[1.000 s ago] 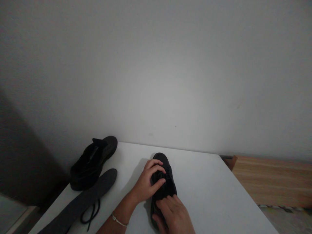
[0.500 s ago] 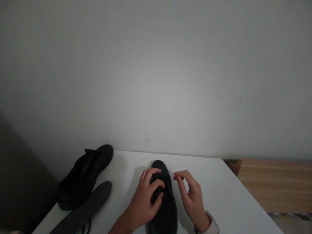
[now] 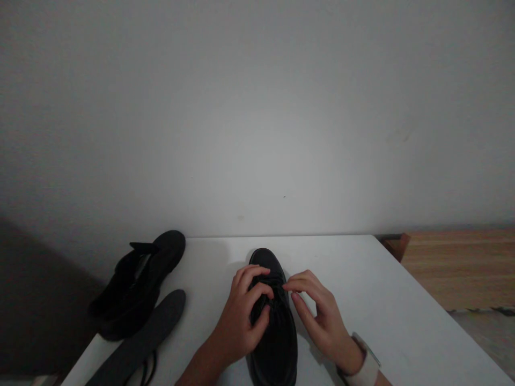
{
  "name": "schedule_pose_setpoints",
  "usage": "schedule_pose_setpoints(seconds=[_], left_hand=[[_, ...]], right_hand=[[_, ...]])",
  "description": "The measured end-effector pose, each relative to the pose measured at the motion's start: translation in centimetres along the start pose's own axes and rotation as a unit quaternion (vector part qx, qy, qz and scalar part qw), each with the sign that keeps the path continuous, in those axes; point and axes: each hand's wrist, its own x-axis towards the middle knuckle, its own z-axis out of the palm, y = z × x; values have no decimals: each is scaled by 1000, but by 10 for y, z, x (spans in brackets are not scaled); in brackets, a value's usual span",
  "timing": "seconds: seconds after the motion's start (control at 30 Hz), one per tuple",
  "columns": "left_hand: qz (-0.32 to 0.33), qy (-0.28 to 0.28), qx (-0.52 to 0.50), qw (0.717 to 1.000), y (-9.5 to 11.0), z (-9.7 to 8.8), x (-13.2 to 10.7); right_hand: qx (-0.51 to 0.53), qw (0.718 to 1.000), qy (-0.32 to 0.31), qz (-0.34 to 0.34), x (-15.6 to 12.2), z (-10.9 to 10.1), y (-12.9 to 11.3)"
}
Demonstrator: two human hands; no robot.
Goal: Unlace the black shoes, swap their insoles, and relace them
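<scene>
A black lace-up shoe [image 3: 276,348] stands on the white table in front of me, toe pointing toward the wall. My left hand [image 3: 245,316] lies over its left side, fingers curled and thumb and index finger closed at the dark shoelace [image 3: 277,294]. The fingertips cover part of the lacing. At the right edge of the lacing is my right hand [image 3: 319,316], its fingers bent, with a small gap between thumb and index finger. Its index fingertip reaches the shoe's side; no lace can be made out in it.
A second black shoe [image 3: 140,284] stands at the table's left, its tongue raised. Beside it lie a dark grey insole [image 3: 161,321] and a loose black lace [image 3: 149,370]. A grey wall [image 3: 257,134] rises behind the white table [image 3: 362,279]. Wooden furniture [image 3: 462,268] stands right.
My right hand has moved left to the shoe's lacing, and its thumb and index finger have parted slightly. My left hand stays over the laces. The view has shifted a little.
</scene>
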Motion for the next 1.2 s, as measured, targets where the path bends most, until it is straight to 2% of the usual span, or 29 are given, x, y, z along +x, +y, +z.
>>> schedule_pose_setpoints(seconds=[0.23,0.33,0.43,0.83,1.2], left_hand=[[0,9,-33,999,2,0,0],[-2,14,-43,999,2,1,1],[-1,17,-49,999,1,2,1],[2,26,-54,998,-1,4,1],[11,25,-44,999,0,4,0]], right_hand=[[25,997,-77,6,-3,-5,-6],[11,991,-133,13,-3,-5,-9],[-8,988,-155,21,-3,-4,-9],[-65,992,-104,22,-4,-7,-3],[-40,996,-64,39,-3,-4,0]])
